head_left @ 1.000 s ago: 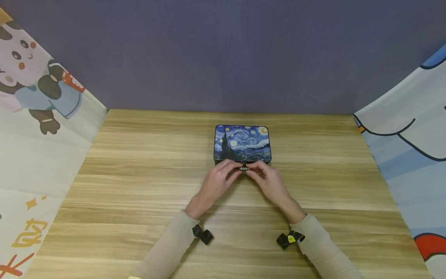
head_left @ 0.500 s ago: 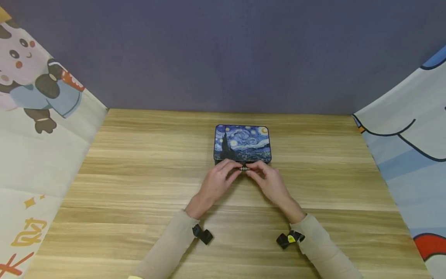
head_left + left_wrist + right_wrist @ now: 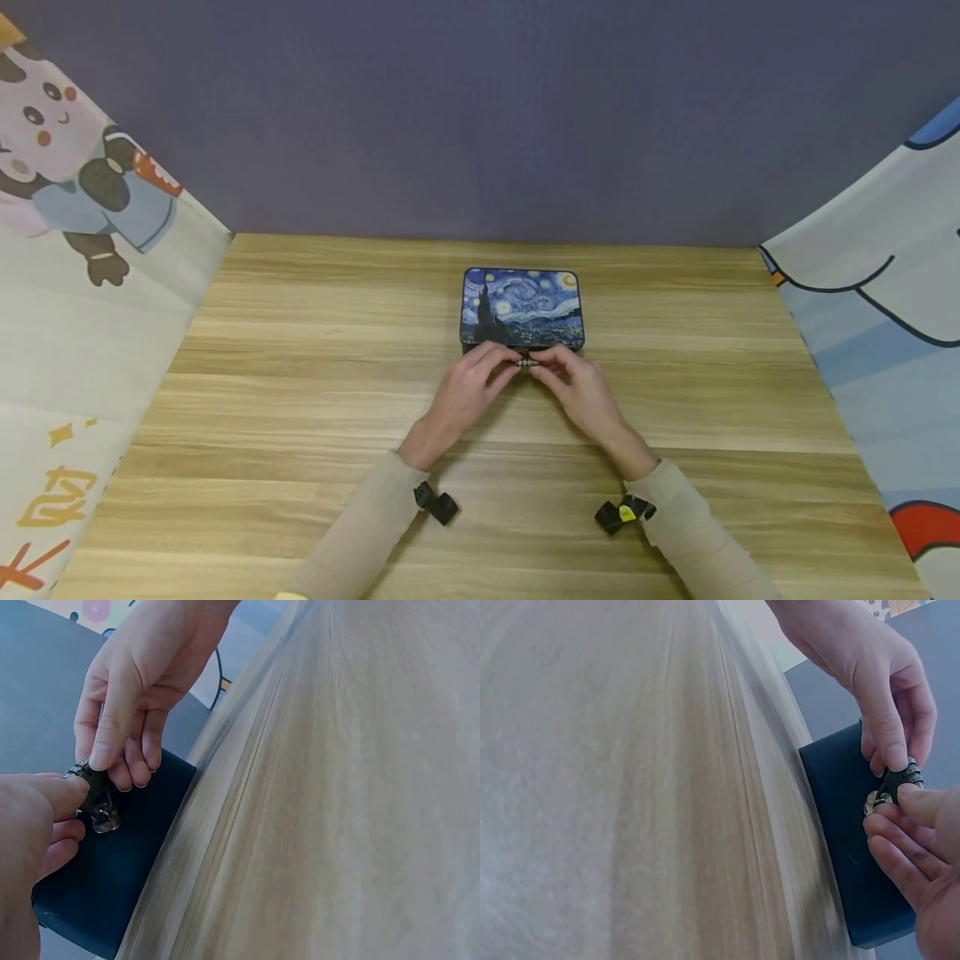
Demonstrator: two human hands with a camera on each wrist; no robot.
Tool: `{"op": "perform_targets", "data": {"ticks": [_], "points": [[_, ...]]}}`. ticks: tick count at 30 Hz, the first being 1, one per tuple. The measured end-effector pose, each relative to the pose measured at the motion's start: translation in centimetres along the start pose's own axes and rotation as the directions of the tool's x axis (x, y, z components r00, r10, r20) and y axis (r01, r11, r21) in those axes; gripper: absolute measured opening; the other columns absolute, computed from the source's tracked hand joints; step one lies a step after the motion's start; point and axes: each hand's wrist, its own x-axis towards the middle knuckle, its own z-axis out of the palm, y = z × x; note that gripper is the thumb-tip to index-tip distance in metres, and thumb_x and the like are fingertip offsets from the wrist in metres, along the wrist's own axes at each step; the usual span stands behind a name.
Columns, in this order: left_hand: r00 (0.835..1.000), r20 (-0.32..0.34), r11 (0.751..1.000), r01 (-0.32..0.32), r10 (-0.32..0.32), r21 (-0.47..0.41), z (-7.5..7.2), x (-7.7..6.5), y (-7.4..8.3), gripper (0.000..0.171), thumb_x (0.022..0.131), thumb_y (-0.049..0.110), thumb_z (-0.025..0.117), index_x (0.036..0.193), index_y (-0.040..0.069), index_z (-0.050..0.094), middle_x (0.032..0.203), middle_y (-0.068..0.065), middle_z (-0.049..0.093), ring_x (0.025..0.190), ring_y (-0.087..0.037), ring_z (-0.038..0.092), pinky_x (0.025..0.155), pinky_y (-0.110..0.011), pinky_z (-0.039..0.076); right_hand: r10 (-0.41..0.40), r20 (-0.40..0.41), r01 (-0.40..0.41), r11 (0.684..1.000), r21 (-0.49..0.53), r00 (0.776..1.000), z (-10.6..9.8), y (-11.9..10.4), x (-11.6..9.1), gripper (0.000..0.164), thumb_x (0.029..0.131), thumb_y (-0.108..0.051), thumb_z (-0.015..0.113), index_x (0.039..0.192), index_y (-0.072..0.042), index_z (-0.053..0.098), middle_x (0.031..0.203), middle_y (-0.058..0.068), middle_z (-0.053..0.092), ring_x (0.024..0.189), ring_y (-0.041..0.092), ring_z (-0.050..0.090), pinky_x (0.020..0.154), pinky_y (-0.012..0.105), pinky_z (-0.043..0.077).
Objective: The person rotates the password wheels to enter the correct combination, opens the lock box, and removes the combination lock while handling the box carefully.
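Printed cloth point(image 3: 67, 342) at nine o'clock rippled; gold lettering point(image 3: 56, 502) at eight slid slightly toward nine; cartoon figure point(image 3: 105, 185) near ten swayed toward nine and back.

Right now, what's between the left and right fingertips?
A small dark lock, pinched by the left hand and right hand at the metal latch of the box. Clearest in both wrist views; tiny in the head view.

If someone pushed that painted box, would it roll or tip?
The box probably wouldn't roll or tip: it lies flat, wider than tall. It seems stiff, given its straight edges, and might slide on the smooth-looking table.
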Motion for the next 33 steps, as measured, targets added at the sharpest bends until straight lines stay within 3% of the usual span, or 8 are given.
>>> {"op": "perform_targets", "data": {"ticks": [33], "points": [[1.0, -0.005, 1.0, -0.016, 0.016, 0.003, 0.09, 0.04, -0.06, 0.014, 0.092, 0.009, 0.078, 0.105, 0.004, 0.074, 0.101, -0.005, 0.074, 0.094, -0.016, 0.072, 0.09, -0.02, 0.059, -0.014, 0.004, 0.014, 1.0, 0.007, 1.0, -0.03, 0.07, -0.11, 0.017, 0.095, -0.006, 0.074, 0.112, -0.005, 0.073, 0.099, 0.009, 0.077, 0.086, 0.021, 0.075, 0.076, 0.034, 0.065]]}}
